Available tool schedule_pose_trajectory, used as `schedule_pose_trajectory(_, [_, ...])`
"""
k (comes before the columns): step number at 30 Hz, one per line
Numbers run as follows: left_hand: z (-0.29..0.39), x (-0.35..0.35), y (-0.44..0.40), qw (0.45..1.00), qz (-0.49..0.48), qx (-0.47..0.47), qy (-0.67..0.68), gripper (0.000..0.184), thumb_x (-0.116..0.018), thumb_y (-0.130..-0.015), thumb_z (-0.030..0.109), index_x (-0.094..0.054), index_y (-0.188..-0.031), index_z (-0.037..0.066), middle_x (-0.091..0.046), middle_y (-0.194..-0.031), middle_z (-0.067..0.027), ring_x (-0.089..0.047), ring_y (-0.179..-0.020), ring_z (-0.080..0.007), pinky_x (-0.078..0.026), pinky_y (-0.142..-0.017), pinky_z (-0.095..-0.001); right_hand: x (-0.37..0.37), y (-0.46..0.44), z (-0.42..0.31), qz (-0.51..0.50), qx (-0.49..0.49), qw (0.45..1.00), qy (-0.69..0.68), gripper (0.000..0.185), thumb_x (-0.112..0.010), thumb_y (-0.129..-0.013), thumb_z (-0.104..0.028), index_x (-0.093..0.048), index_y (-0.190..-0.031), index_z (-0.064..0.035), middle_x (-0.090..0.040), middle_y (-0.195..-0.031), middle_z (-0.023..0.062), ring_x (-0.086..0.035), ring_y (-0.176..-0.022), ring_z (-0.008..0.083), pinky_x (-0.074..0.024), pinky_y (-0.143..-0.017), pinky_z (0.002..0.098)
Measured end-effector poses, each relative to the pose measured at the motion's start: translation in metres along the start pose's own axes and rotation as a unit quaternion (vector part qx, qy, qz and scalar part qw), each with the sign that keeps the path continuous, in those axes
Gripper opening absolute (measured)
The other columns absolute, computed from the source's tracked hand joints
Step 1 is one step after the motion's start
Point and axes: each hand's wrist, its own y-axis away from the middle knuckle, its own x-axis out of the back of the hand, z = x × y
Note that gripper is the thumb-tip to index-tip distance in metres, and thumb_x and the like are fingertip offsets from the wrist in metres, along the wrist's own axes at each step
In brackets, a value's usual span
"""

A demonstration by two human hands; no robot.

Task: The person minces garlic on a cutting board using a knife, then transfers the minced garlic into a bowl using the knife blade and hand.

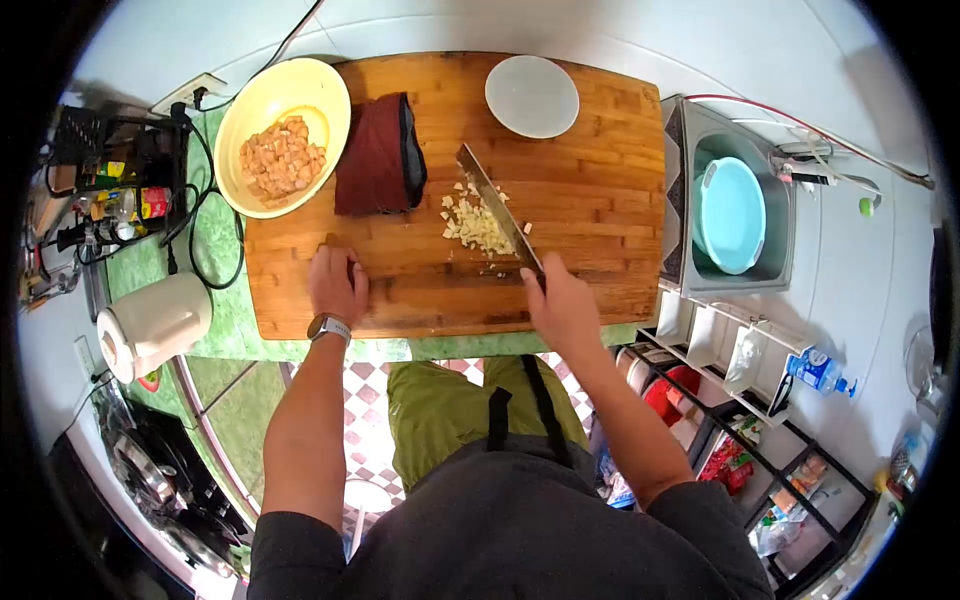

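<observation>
My right hand (566,308) grips the handle of a cleaver (498,208), whose long blade slants up and left over the cutting board (590,190). Finely chopped pale pieces, looking like garlic (475,226), lie in a loose heap along the blade, and some bits cling near it. On the board's left front part rests my left hand (338,284), thumb apart from the loosely bent fingers, with a watch on the wrist. It is away from the heap. A folded dark red cloth (375,160) lies beyond it.
A yellow bowl (232,130) with diced raw meat (282,160) overlaps the board's left corner. A white bowl (532,97) stands at the back. At right is a sink (782,262) holding a light blue basin (732,215). A kettle (160,322) and cables (200,262) are at left.
</observation>
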Motion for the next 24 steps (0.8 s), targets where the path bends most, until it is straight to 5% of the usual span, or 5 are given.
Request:
schedule_pose_trajectory(5, [-0.002,0.002,-0.001,1.000,-0.002,-0.025,-0.012,0.012,-0.062,-0.088,0.011,-0.059,-0.099,0.006,-0.057,-0.097,-0.0169,-0.057,-0.095,-0.0399,-0.046,-0.084,-0.0522,-0.049,-0.003,-0.015,0.000,-0.071,0.998,-0.003,0.022,-0.055,-0.105,-0.021,-0.048,-0.109,-0.0007,-0.069,-0.078,0.0274,-0.067,-0.074,0.0529,-0.0516,-0.066,0.0623])
schedule_pose_trajectory(21, [-0.011,-0.003,0.008,0.999,-0.001,-0.041,-0.024,0.016,-0.064,-0.090,0.016,-0.058,-0.102,0.007,-0.055,-0.101,-0.0162,-0.057,-0.097,-0.0382,-0.046,-0.084,-0.0509,-0.081,0.009,-0.038,0.127,-0.054,0.990,-0.009,0.021,-0.059,-0.102,-0.024,-0.052,-0.106,-0.0042,-0.070,-0.083,0.0292,-0.067,-0.078,0.0530,-0.0519,-0.070,0.0623])
schedule_pose_trajectory(24, [-0.010,-0.003,0.002,0.999,0.007,-0.043,-0.012,0.016,-0.063,-0.090,0.016,-0.058,-0.102,0.007,-0.054,-0.100,-0.0162,-0.057,-0.096,-0.0385,-0.046,-0.083,-0.0510,-0.083,0.011,-0.051,0.119,-0.118,0.985,-0.036,0.021,-0.059,-0.102,-0.024,-0.052,-0.107,-0.0043,-0.070,-0.083,0.0291,-0.067,-0.078,0.0531,-0.0522,-0.070,0.0621])
